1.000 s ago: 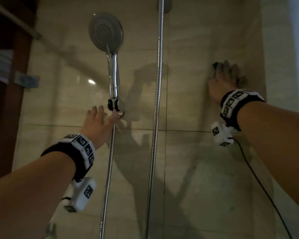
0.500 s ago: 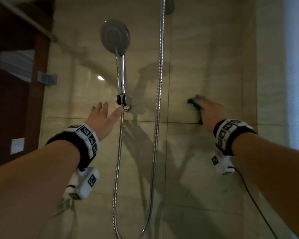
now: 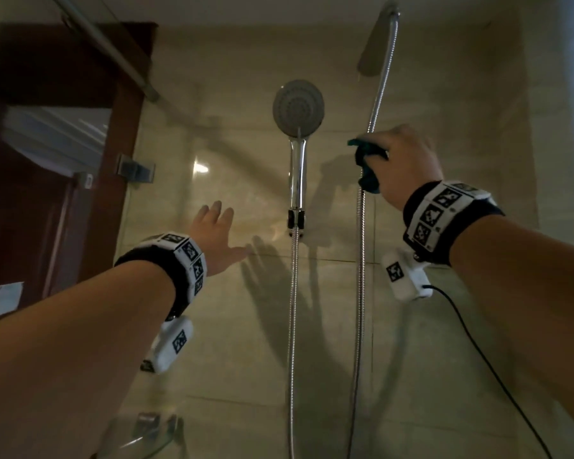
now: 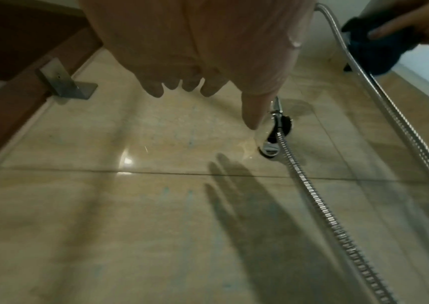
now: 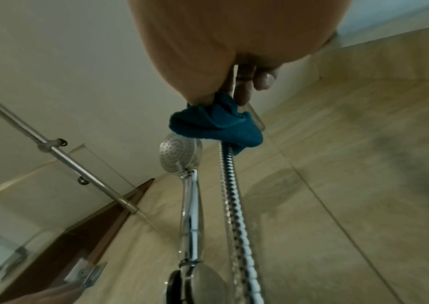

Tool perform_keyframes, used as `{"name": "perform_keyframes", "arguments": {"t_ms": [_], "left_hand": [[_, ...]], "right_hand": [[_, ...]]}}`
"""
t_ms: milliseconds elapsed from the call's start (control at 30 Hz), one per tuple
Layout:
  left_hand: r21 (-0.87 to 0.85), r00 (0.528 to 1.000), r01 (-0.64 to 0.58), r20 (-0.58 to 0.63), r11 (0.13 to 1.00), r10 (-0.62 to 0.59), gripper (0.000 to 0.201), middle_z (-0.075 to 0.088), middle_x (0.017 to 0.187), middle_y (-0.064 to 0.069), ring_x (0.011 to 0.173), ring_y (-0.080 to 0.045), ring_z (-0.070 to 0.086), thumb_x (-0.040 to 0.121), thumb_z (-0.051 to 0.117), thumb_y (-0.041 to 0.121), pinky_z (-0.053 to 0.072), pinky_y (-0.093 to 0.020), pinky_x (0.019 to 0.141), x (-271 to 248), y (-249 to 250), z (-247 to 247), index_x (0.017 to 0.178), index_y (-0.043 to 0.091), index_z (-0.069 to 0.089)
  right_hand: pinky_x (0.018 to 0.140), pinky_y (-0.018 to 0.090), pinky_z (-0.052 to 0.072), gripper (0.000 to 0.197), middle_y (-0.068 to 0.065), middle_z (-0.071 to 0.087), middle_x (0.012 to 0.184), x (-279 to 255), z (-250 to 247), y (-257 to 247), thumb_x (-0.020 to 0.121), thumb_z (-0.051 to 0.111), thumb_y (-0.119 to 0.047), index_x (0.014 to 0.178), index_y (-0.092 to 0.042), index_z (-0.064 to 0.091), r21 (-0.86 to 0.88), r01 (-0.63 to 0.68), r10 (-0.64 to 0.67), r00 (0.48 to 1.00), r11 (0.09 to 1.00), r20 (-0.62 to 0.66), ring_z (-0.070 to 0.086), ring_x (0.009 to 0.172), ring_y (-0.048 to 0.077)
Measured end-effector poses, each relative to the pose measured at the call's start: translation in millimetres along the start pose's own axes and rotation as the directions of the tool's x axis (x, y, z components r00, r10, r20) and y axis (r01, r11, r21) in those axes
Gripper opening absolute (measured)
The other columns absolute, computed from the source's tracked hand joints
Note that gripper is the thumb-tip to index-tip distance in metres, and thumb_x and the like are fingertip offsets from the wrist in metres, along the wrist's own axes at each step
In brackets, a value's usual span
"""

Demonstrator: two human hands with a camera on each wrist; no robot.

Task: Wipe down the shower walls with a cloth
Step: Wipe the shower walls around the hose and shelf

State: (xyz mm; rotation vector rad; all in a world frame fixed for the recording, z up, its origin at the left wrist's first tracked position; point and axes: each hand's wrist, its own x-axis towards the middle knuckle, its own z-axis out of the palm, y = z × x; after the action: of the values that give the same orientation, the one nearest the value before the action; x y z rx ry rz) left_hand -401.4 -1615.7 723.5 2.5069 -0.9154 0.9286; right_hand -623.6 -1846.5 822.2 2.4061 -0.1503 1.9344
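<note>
Cloth (image 3: pixel 367 167) bunched in right hand (image 3: pixel 406 164), up against hose (image 3: pixel 362 260) beside shower head (image 3: pixel 298 107), off the wall (image 3: pixel 444 326). Left hand (image 3: pixel 214 236) spread, holding nothing. Risk: snagging hose, tugging shower head loose; skipping tile behind.

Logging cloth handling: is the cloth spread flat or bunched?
Bunched: the teal cloth sits crumpled in folds in the right hand, beside the hose.

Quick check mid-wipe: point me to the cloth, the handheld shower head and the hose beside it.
cloth (image 5: pixel 216 125): right wrist view, on the bunched blue fabric below the fingers.
handheld shower head (image 3: pixel 298 107): head view, on the round spray face.
hose (image 3: pixel 362 293): head view, on the straight metal run below the cloth.
</note>
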Motion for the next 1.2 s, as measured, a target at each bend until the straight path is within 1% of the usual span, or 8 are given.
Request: {"name": "perform_keyframes", "arguments": {"t_ms": [200, 333, 433, 567, 700, 967, 1100, 1200], "left_hand": [[0.042, 0.999, -0.018, 0.048, 0.999, 0.016, 0.105, -0.014, 0.173, -0.010, 0.160, -0.030, -0.009, 0.098, 0.061, 0.057, 0.007, -0.044, 0.129, 6, -92, -8, 0.166, 0.013, -0.006], [-0.025, 0.998, -0.004, 0.060, 1.000, 0.006, 0.103, -0.014, 0.173, -0.009, 0.160, -0.030, -0.010, 0.097, 0.065, 0.050, 0.007, -0.044, 0.130, 9, -133, 5, 0.166, 0.016, -0.004], [-0.078, 0.997, 0.003, 0.072, 0.997, 0.003, 0.101, -0.013, 0.174, -0.007, 0.160, -0.028, -0.010, 0.097, 0.064, 0.047, 0.008, -0.046, 0.130, 17, -153, 15, 0.166, 0.018, -0.003], [-0.165, 0.999, 0.045, 0.028, 0.985, -0.041, 0.101, -0.011, 0.174, -0.006, 0.161, -0.026, -0.010, 0.096, 0.067, 0.044, 0.006, -0.042, 0.130, 29, -171, 32, 0.166, 0.018, -0.001], [-0.241, 0.995, 0.085, -0.021, 0.967, -0.092, 0.105, -0.012, 0.174, -0.007, 0.160, -0.023, -0.009, 0.093, 0.072, 0.043, 0.003, -0.036, 0.129, 38, -177, 46, 0.166, 0.014, 0.002], [-0.278, 0.981, 0.113, -0.123, 0.954, -0.151, 0.140, -0.026, 0.171, -0.006, 0.159, -0.027, -0.019, 0.077, 0.082, 0.063, 0.002, -0.043, 0.130, 90, -177, 40, 0.164, 0.012, -0.015], [-0.301, 0.975, 0.077, -0.177, 0.951, -0.135, 0.151, -0.028, 0.170, -0.006, 0.158, -0.029, -0.022, 0.068, 0.080, 0.075, 0.001, -0.046, 0.130, 116, -174, 40, 0.163, 0.013, -0.019], [-0.279, 0.970, 0.058, -0.212, 0.959, -0.120, 0.159, -0.031, 0.169, -0.008, 0.157, -0.032, -0.024, 0.058, 0.072, 0.091, -0.004, -0.050, 0.129, 130, -172, 54, 0.161, 0.016, -0.023]], "right_hand": [[0.084, 0.024, 0.042, 0.036, -0.001, 0.051, 0.123, 11, 36, -78, 0.102, 0.051, -0.025, 0.132, -0.039, 0.066, -0.031, 0.012, -0.011, 0.999, 0.999, 0.037, 0.053, 0.107, 0.022], [0.086, 0.027, 0.043, 0.034, 0.001, 0.052, 0.129, 19, 69, -117, 0.102, 0.052, -0.027, 0.130, -0.041, 0.065, -0.040, 0.010, -0.008, 0.999, 0.999, 0.037, 0.054, 0.106, 0.018], [0.085, 0.026, 0.045, 0.038, 0.007, 0.056, 0.130, 31, 90, -136, 0.100, 0.053, -0.022, 0.135, -0.037, 0.063, -0.041, 0.038, -0.035, 0.997, 0.998, 0.064, 0.060, 0.107, 0.025], [0.072, 0.027, 0.047, 0.038, 0.011, 0.057, 0.132, 40, 115, -146, 0.097, 0.056, -0.015, 0.133, -0.028, 0.058, -0.119, 0.047, -0.039, 0.997, 0.992, 0.069, 0.060, 0.106, 0.032], [0.079, 0.035, 0.044, 0.034, 0.012, 0.055, 0.128, 40, 142, -143, 0.095, 0.056, -0.012, 0.127, -0.026, 0.060, -0.179, 0.030, -0.014, 0.996, 0.983, 0.091, 0.058, 0.109, 0.035], [0.073, 0.034, 0.040, 0.027, 0.017, 0.044, 0.133, 76, 183, -134, 0.100, 0.055, -0.009, 0.126, -0.011, 0.058, -0.246, -0.074, 0.088, 0.995, 0.966, 0.045, 0.049, 0.097, 0.031], [0.094, 0.044, 0.045, 0.027, 0.016, 0.038, 0.138, 92, 199, -130, 0.097, 0.054, -0.005, 0.123, -0.011, 0.054, -0.293, -0.150, 0.151, 0.988, 0.944, -0.021, 0.054, 0.109, 0.040], [0.083, 0.044, 0.041, 0.025, 0.018, 0.033, 0.140, 102, 214, -130, 0.100, 0.051, -0.008, 0.125, -0.008, 0.050, -0.349, -0.240, 0.241, 0.970, 0.906, -0.044, 0.055, 0.109, 0.043]]}}
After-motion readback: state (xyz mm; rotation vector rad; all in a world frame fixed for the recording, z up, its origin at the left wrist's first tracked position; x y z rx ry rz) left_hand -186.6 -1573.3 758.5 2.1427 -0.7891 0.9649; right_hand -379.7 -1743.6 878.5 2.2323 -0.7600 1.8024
